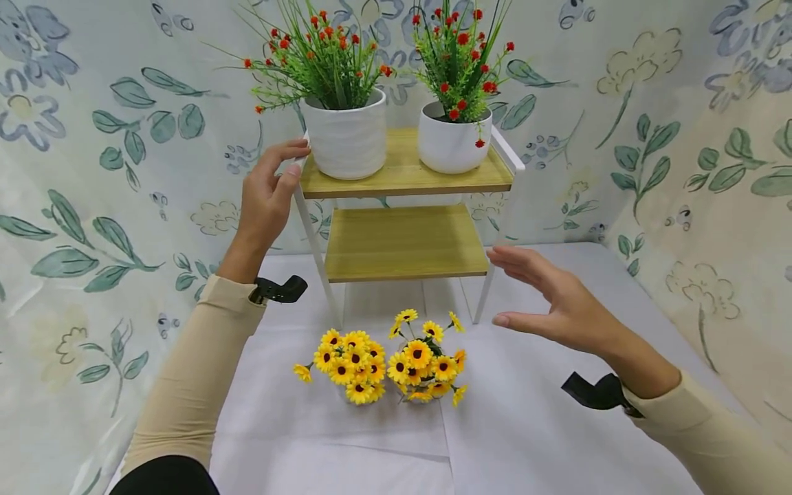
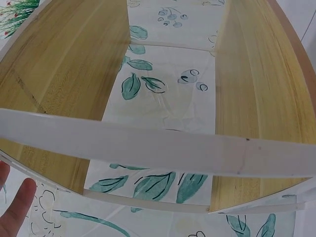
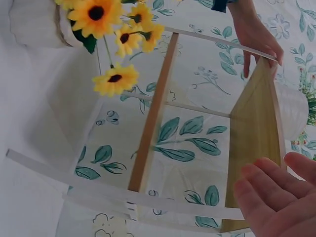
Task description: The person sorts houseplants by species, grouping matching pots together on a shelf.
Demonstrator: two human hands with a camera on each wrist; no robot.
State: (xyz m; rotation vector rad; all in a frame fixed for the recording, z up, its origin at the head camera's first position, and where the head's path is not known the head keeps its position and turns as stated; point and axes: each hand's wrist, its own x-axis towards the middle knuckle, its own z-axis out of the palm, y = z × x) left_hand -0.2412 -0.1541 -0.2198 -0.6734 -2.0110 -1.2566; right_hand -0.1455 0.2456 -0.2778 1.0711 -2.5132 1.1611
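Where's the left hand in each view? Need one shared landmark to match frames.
Head: left hand left of centre, at the left end of the wooden top board.
Left wrist: bottom-left corner, only part of its fingers showing.
Right wrist: upper right, fingers pointing down at the board's far end.
Landmark: that top board, left side in left wrist, right side in right wrist.

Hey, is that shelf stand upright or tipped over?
Upright: the shelf stand rests on its legs, with two white pots on its top board.

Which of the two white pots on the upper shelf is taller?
In the head view, the left pot on the upper shelf: its wall is taller, while the right pot is squat.
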